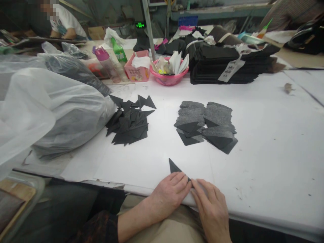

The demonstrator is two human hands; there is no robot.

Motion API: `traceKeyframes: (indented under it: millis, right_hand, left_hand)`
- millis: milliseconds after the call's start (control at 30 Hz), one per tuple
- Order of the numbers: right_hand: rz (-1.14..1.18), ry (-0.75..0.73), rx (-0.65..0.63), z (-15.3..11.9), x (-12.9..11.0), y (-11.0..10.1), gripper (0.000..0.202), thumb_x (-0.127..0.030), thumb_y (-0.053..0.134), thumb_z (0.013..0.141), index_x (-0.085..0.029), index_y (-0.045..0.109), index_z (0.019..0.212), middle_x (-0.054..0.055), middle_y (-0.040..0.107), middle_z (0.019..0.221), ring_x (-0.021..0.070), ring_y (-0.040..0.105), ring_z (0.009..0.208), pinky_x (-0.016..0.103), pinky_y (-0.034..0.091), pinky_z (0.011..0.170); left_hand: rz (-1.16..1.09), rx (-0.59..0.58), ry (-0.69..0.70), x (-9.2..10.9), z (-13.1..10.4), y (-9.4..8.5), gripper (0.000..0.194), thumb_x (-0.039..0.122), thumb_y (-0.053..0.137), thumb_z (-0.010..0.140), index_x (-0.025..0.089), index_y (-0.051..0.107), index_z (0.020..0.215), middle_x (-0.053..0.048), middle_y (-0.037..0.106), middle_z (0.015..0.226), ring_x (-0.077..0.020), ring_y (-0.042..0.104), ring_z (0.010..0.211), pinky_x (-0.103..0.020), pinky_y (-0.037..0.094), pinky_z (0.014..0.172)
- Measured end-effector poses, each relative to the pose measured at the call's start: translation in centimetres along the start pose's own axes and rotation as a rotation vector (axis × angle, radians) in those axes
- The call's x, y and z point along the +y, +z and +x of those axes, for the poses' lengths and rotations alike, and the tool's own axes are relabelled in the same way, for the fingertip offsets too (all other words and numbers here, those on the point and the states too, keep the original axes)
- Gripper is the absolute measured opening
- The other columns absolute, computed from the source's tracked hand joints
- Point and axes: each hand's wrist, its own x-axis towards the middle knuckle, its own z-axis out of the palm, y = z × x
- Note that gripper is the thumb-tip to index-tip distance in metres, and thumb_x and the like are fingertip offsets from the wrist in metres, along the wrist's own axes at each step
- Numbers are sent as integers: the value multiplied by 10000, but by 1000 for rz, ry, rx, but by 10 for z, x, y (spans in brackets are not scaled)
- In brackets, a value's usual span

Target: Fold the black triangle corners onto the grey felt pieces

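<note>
A black folded triangular piece [174, 166] lies at the table's front edge, its pointed tip sticking out past my fingers. My left hand [172, 190] presses down on it with the fingers together. Close against it, my right hand [211, 202] pinches the piece's right end; that end is mostly hidden under the fingers. Beyond my hands are overlapping rows of grey speckled pieces [191, 113], with several black triangles [221, 141] on their near ends. To the left, a loose heap of black pieces [130, 125] is spread on the white table [162, 152].
A bulging translucent plastic bag [73, 114] borders the heap on the left. Along the back stand a pink box [138, 74], a pink basket [169, 79], a green bottle [118, 50] and a stack of black material [207, 67]. Another person [68, 23] sits at far left.
</note>
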Motion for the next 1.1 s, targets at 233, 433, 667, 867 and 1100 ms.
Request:
traceKeyframes:
  millis: [233,433,667,867,1100]
  right_hand:
    - [-99,-14,-28,2,-1,6,313,-260,526,941,-241,605,1243,33,637,1255,215,568,1105,363,402,905]
    - [-198,-39,-96,-12,5,-4,397,-260,542,931,-258,538,1328,28,536,1398,221,523,1217,369,392,966]
    - [-281,-33,-109,-20,3,-5,403,-248,547,925,-240,532,1328,59,501,1428,230,506,1254,429,365,1051]
    - [-247,-33,-62,-24,7,-4,354,-271,537,928,-229,563,1279,76,563,1359,241,527,1224,458,361,1050]
    - [-96,151,58,7,-11,-8,161,-320,525,938,-236,640,1013,49,665,1031,215,570,958,382,408,838]
  left_hand:
    - [-8,77,-78,-15,-5,-5,302,108,406,975,58,571,1223,-111,640,1240,-183,573,1202,-304,521,1027]
    - [4,39,-261,-26,-9,-13,420,213,556,863,57,569,1253,-143,595,1308,-269,550,1224,-388,517,1028]
    - [0,31,-398,-29,-12,-16,571,321,616,809,64,524,1311,-157,541,1362,-309,496,1264,-449,465,1069]
    - [-2,62,-442,-30,-17,-11,620,365,632,789,69,501,1318,-166,527,1362,-317,477,1273,-467,452,1075]
    - [-26,91,-523,-28,-19,-6,636,392,691,739,77,494,1255,-187,504,1352,-334,457,1286,-482,459,1069]
